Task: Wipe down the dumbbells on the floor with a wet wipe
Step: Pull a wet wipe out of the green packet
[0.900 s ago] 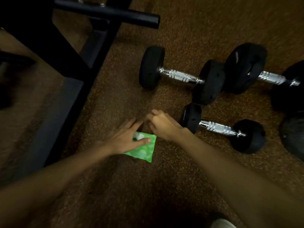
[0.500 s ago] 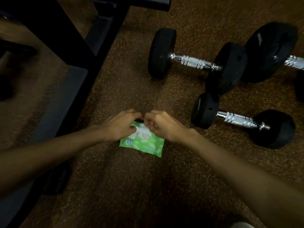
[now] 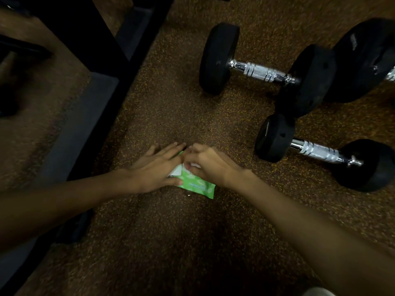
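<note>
I count three dumbbells on the speckled brown rubber floor (image 3: pixel 171 103). A large dumbbell (image 3: pixel 260 74) lies top centre. A smaller dumbbell (image 3: pixel 316 151) lies nearer me on the right, with one head just beside the large one's near head. A third dumbbell (image 3: pixel 367 60) is cut off by the right edge, so I see only one big head and a sliver of handle. All three have black rubber heads and ridged chrome handles, and all lie on their sides. Neither hand is touching any of them.

There is one container, a green wet-wipe pack (image 3: pixel 196 185) with a pale leaf print. It lies flat on the floor at centre, well left of the smaller dumbbell. White shows at its opened top.

I see two bare hands. My left hand (image 3: pixel 154 169) lies flat on the pack's left half with its fingers straight and together, pressing it down. My right hand (image 3: pixel 210 165) has its fingers curled in, and thumb and fingertips pinch a white scrap (image 3: pixel 195 166) at the opening (wipe or sticker flap, I cannot tell).

Along the left runs a black equipment frame (image 3: pixel 102 39) with a grey base plate (image 3: pixel 81 129).
</note>
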`<state>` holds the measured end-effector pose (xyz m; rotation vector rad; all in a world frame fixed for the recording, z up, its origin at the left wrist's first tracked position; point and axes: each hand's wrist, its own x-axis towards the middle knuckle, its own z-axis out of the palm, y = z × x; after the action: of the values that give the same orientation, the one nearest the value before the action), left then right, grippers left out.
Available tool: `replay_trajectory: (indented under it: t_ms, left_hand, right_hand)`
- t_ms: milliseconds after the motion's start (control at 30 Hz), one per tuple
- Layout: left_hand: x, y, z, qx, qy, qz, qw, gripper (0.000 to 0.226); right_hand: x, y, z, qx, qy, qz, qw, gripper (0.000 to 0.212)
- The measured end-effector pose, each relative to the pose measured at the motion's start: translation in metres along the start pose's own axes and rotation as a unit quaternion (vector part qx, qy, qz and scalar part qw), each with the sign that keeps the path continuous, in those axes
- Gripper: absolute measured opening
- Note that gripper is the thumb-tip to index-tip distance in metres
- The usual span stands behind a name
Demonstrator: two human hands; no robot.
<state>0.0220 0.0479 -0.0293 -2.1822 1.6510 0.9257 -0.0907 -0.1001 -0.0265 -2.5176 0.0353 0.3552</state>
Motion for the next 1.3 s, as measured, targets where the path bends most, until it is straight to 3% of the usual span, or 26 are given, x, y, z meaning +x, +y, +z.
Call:
replay_trajectory:
  t_ms: [533, 733, 967, 1100, 1167, 1300]
  left_hand:
    - [0.002, -0.005, 0.005, -0.032, 0.021, 0.016, 0.999, 0.083]
    - [0.002, -0.004, 0.006, -0.036, 0.018, 0.004, 0.999, 0.086]
    - [0.002, -0.004, 0.005, -0.047, 0.016, 0.004, 0.999, 0.088]
    - [0.001, -0.002, 0.002, -0.041, 0.005, 0.001, 0.999, 0.087]
    - [0.001, -0.002, 0.001, -0.04, 0.006, 0.002, 0.999, 0.088]
    - [0.002, -0.003, 0.002, -0.03, 0.008, 0.005, 1.0, 0.088]
  right_hand:
    - [0.001, 0.004, 0.013, -0.084, -0.012, -0.019, 0.996, 0.025]
    - [-0.002, 0.014, 0.004, 0.081, 0.007, 0.031, 0.996, 0.007]
    - [-0.015, 0.023, -0.002, 0.182, 0.062, 0.041, 0.98, 0.008]
    - [-0.007, 0.016, 0.009, 0.125, 0.014, 0.059, 0.99, 0.038]
    - [-0.004, 0.014, 0.01, 0.103, 0.014, 0.064, 0.993, 0.03]
    - [-0.009, 0.013, -0.008, 0.167, 0.058, 0.068, 0.982, 0.015]
